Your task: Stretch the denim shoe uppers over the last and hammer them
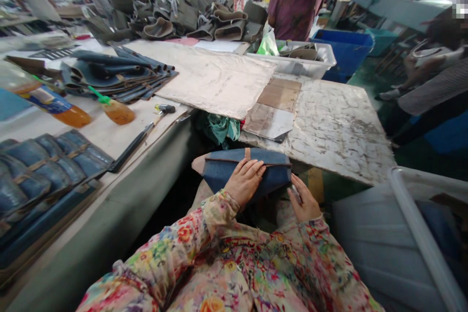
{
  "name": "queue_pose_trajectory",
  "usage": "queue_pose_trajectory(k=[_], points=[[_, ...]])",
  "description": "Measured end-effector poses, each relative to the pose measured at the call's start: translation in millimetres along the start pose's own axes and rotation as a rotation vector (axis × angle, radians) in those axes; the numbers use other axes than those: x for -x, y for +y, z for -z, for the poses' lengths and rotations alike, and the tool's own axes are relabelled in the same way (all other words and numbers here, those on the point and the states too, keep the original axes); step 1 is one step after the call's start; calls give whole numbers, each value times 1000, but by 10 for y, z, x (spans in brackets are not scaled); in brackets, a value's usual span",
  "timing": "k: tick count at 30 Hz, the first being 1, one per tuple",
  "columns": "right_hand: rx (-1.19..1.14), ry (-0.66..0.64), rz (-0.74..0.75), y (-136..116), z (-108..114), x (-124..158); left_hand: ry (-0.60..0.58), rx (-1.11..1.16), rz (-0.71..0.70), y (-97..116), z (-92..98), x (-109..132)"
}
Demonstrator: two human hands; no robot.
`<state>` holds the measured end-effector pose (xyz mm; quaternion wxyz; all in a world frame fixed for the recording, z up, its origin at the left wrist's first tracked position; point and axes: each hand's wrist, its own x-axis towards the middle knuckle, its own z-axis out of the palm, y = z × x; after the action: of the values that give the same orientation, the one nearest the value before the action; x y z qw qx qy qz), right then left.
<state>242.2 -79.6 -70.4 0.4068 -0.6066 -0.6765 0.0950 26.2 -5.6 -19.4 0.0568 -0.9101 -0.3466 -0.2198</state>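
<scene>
Across my lap lies a dark blue leather bag piece, folded over, with a brown strip along its flap edge, a tan tab in the middle and a pale tan left end. My left hand rests flat on its flap, fingers stretched out and close together. At the piece's right end, my right hand has bent fingers around a small greyish object, too hidden to name. Its fingertips are at or very close to the leather edge. The underside of the piece is out of sight.
On the left table are stacked blue leather pieces, a hammer, a glue bottle with green nozzle and a larger orange-filled bottle. Ahead stands a worn white board; a grey bin is at right. People work beyond.
</scene>
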Motion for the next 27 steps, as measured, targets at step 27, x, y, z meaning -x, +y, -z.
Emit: queue_pose_trajectory(k=[27], points=[[287, 16, -169, 53, 366, -256, -207, 32, -23, 461, -177, -591]])
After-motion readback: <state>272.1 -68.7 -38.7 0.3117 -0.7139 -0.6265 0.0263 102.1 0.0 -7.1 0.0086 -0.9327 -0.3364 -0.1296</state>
